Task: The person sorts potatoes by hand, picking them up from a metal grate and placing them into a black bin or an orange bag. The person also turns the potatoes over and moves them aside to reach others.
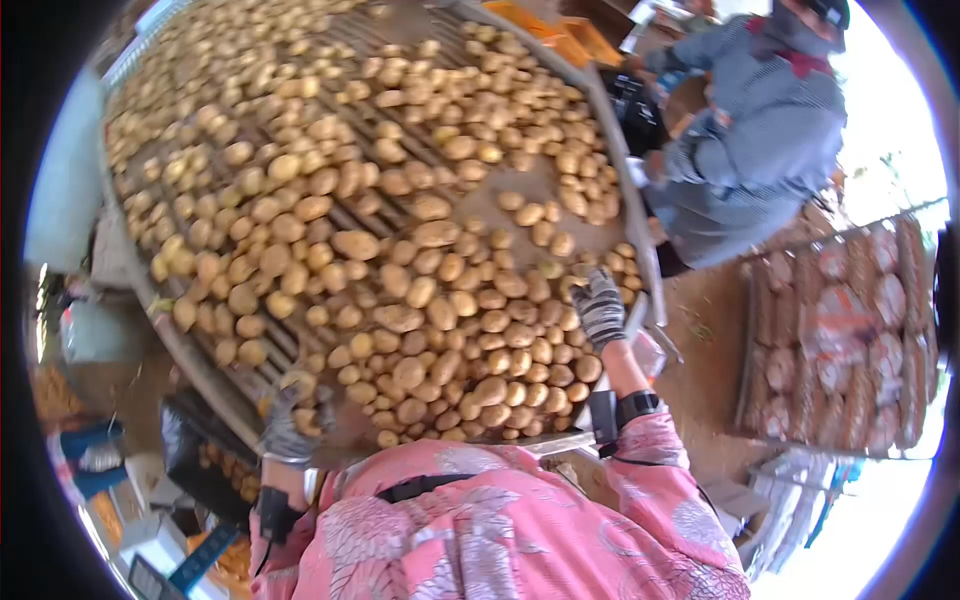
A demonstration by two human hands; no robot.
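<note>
Potatoes (410,372) of mixed sizes are heaped over a large slatted sorting table (228,388) in front of me. My left hand (287,428), in a grey glove, is at the table's near left edge. Its fingers are curled around potatoes, partly hidden by the glove and by blur. Over at the right side, my right hand (600,310) wears a striped grey glove. Its fingers stretch forward onto the potatoes by the table's right rim, and no potato shows within its grasp.
Another person (750,140) in a grey jacket stands beyond the right rim. Filled net sacks (840,340) are stacked at the right. Orange crates (560,35) lie at the far edge. A black container (205,450) with potatoes stands low on my left.
</note>
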